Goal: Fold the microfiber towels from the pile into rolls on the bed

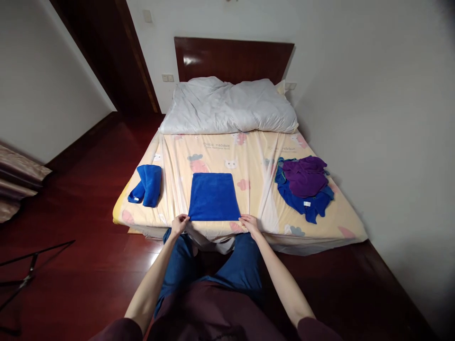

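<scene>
A blue towel lies flat and folded into a rectangle at the near edge of the bed. My left hand pinches its near left corner. My right hand pinches its near right corner. Both hands have their fingers closed on the cloth. A rolled blue towel rests to the left on the bed. At the right lies a loose heap of purple and blue towels.
A white duvet is bunched at the head of the bed below a dark wooden headboard. A white wall runs close along the bed's right side. Dark wooden floor lies to the left, with a black stand's legs at the far left.
</scene>
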{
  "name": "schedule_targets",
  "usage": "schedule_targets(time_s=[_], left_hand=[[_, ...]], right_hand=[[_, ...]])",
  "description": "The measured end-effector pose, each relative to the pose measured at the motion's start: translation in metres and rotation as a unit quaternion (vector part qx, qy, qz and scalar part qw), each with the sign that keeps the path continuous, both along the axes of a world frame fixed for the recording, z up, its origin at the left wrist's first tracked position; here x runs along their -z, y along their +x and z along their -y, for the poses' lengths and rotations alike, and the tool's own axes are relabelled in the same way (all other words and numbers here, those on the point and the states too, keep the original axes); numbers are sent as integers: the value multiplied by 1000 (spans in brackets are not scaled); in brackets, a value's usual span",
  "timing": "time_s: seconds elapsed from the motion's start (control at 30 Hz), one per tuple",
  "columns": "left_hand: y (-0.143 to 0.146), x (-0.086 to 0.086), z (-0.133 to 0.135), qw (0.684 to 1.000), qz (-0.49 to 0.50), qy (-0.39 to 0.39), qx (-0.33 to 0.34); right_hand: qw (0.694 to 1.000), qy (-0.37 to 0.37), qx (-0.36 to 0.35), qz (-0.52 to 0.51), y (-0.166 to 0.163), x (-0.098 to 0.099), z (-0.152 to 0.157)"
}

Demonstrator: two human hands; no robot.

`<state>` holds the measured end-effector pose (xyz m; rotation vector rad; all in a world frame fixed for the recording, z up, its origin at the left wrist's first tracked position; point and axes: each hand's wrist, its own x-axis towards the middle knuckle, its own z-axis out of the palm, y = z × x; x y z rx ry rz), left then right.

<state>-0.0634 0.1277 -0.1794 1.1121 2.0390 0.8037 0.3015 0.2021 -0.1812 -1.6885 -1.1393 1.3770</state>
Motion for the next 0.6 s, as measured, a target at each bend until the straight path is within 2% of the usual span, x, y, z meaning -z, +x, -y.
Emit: schedule_targets(time_s=[0.17, 0.37, 0.47, 0.6], left_hand=[[-3, -5, 7, 1000, 16, -6, 25], [-18, -6, 12, 992, 69, -41, 99], [-22, -9, -5, 988, 86, -62, 115], [-26, -14, -52, 990, 71, -72, 94]], right_hand=[[999, -33, -15, 0, 8, -6, 5], [990, -100, -98, -8, 26, -4, 0], [989, -108, -101, 6, 24, -1, -16], [990, -104, -93, 20, 11, 3, -55]])
